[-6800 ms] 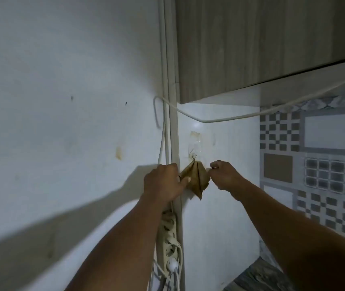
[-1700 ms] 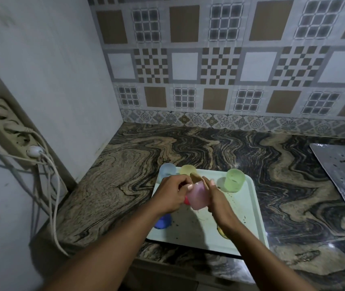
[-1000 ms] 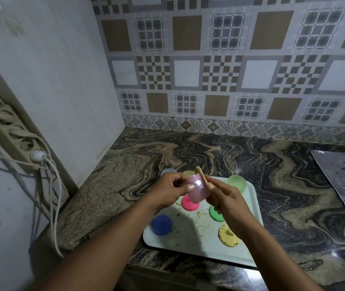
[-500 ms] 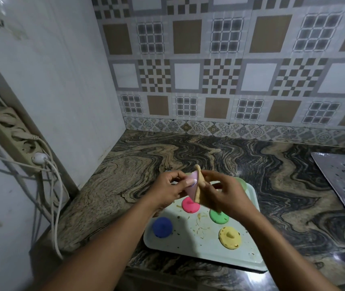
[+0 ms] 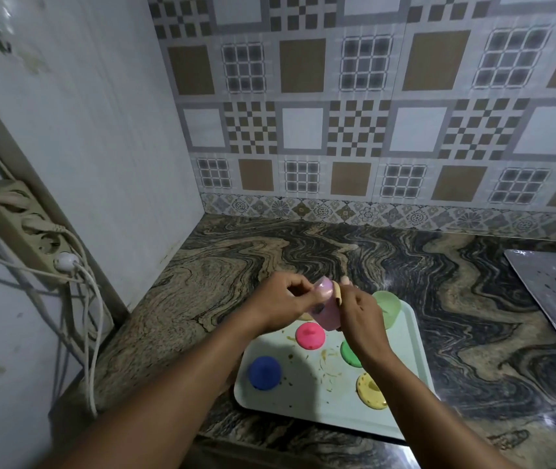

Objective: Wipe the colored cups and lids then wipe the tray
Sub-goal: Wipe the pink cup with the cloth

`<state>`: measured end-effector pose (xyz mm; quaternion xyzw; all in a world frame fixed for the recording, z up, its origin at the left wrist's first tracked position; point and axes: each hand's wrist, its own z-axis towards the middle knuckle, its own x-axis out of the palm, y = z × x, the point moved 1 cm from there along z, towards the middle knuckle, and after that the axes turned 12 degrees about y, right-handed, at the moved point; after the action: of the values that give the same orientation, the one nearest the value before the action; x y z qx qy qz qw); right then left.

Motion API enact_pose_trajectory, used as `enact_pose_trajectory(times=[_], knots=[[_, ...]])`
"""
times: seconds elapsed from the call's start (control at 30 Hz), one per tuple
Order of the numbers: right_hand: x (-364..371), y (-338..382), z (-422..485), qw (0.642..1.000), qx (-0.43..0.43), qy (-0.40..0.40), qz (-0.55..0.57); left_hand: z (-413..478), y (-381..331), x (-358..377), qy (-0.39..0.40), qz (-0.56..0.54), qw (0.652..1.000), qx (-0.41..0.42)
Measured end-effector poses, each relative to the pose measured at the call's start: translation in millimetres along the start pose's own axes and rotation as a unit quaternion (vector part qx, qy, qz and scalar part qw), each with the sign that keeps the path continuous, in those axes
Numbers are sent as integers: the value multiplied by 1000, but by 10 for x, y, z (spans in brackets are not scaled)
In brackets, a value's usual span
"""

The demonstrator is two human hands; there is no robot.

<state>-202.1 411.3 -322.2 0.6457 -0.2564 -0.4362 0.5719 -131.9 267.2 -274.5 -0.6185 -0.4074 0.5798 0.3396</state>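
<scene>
Holding pink cup in the air over far-left part of tray, not touching tray. Gripping it from left w/ L hand, fingers curled round left side & upper end. Pinching tan cloth against cup's right wall w/ R hand, fingers bunched together on cloth. Seeing only a thin strip of cloth between cup & R fingers. Touching cup from both sides, so neither hand nearer; cloth just right of cup.

Tilting cup: narrow end pointing up & far, slightly left; wider end pointing down & near, toward pink lid on tray. Long axis along that tilt. Guessing mouth at wider end, not showing clearly.

Judging step as wiping outside of pink cup. Next prob. calling for turning cup about that axis w/ L hand while rubbing cloth round wall.

Also noting green cup upright on tray just right of R hand. Noting blue lid, green lid, yellow lid on near part of tray, crumbs & smears between. Tray wipe not yet done.
</scene>
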Motion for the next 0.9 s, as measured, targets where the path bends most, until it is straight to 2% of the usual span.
enact_pose_trajectory(times=[0.07, 0.1, 0.17, 0.27, 0.3, 0.33, 0.43, 0.5, 0.63, 0.67, 0.73, 0.8, 0.83, 0.87, 0.9], knots=[[25, 30, -18, 999, -32, 12, -32, 4, -92, -67, 14, 19, 1000, 11], [28, 49, -13, 999, -23, 31, -11, 4, -116, -89, 23, 23, 999, 21], [-14, 91, 9, 988, 62, 85, 114, -7, -88, -112, 39, 21, 999, 20], [-107, 188, -78, 909, 202, 223, 287, -48, -6, -132, 46, -27, 999, 7], [-119, 191, -91, 897, 216, 233, 308, -51, 5, -127, 48, -44, 998, 6], [-105, 200, -90, 899, 212, 217, 317, -56, -12, -121, 49, -49, 998, 2], [-6, 204, -38, 958, 149, 99, 225, -42, -89, -110, 33, -6, 999, -8], [24, 241, -16, 966, 140, 67, 205, -20, -105, -107, 24, -3, 1000, 2], [-26, 335, -75, 887, 236, 203, 340, -36, -78, -43, 16, -46, 998, 45], [-43, 336, -79, 883, 237, 208, 347, -41, -63, -34, 9, -59, 997, 50], [-50, 278, -39, 914, 193, 154, 320, -45, -62, -29, -8, -60, 997, 39], [-61, 224, 25, 975, 103, 40, 194, -19, -98, -25, -20, -56, 998, 25], [-54, 199, 57, 992, 57, 8, 114, 0, -115, -24, -17, -68, 997, 24], [-43, 170, 77, 998, 32, -6, 62, 17, -115, -25, -13, -73, 997, 32], [-51, 169, 97, 996, 45, 1, 75, 35, -105, -26, -13, -72, 996, 47]])
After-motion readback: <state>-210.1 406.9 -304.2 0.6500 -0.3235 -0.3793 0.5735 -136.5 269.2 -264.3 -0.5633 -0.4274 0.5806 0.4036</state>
